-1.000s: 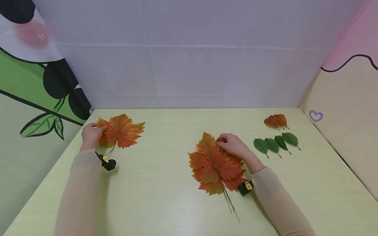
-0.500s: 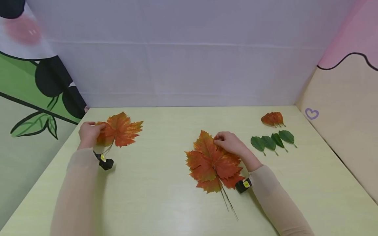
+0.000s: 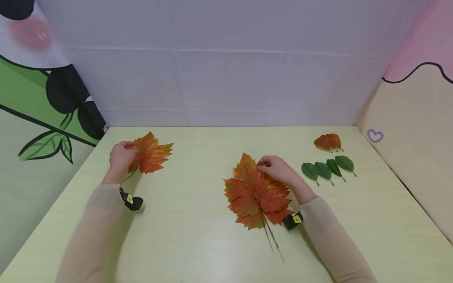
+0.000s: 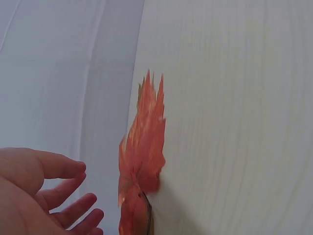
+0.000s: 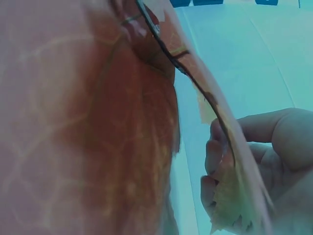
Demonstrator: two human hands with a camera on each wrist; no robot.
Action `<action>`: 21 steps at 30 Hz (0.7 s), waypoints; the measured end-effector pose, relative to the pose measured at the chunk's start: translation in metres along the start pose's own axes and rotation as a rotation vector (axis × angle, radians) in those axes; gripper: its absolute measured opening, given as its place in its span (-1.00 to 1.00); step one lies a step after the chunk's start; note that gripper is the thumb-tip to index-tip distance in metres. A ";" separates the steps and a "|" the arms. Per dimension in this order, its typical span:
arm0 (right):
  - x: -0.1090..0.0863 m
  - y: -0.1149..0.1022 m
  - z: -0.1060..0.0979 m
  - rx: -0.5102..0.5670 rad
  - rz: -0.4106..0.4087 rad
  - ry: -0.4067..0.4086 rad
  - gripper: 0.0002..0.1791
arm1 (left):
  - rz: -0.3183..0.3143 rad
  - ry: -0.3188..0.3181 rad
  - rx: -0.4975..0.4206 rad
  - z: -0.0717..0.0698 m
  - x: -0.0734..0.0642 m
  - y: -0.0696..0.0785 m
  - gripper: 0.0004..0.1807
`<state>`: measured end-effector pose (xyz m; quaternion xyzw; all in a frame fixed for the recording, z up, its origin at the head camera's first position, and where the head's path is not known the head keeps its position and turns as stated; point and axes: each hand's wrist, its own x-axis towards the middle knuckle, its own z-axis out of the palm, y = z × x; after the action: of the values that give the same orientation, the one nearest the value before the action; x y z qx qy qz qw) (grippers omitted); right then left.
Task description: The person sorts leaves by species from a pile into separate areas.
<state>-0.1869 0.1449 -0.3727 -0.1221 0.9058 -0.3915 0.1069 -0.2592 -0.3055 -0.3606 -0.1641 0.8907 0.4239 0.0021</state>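
In the head view my left hand (image 3: 122, 159) reaches over the left side of a single orange maple leaf (image 3: 152, 153) at the table's far left. The left wrist view shows the thumb and fingers (image 4: 63, 164) loosely bent and apart from that leaf (image 4: 144, 152), with nothing between them. Right of centre lies a stack of orange-red maple leaves (image 3: 256, 196), their thin stems pointing towards me. My right hand (image 3: 277, 169) pinches the upper right edge of the stack. Seen from the right wrist, a large leaf (image 5: 117, 127) and a dark stem pass in front of its curled fingers.
Several green leaves (image 3: 323, 170) lie in a slanting row on the right of the pale table (image 3: 198, 243). Behind them are small overlapping orange-brown leaves (image 3: 328, 142). A grey-lilac cloth (image 3: 226, 86) rises along the back edge, with printed cloths at both sides.
My left hand has moved right, from the left tip of the single leaf towards its middle. The right hand keeps its place at the stack. The head view has shifted slightly.
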 end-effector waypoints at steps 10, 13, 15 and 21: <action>-0.001 -0.007 -0.005 0.169 -0.021 -0.047 -0.77 | 0.231 -0.321 -0.020 0.050 -0.038 0.035 -0.55; -0.001 -0.008 -0.006 0.192 -0.013 -0.057 -0.77 | 0.255 -0.426 -0.056 0.072 -0.048 0.045 -0.57; -0.001 -0.008 -0.008 0.207 -0.003 -0.064 -0.76 | 0.272 -0.469 -0.057 0.087 -0.055 0.049 -0.59; -0.004 -0.006 -0.016 0.273 0.037 -0.067 -0.73 | 0.352 -0.584 -0.024 0.127 -0.078 0.060 -0.64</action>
<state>-0.1865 0.1532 -0.3577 -0.1030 0.8422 -0.5046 0.1599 -0.2198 -0.1520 -0.3854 0.1205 0.8622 0.4572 0.1818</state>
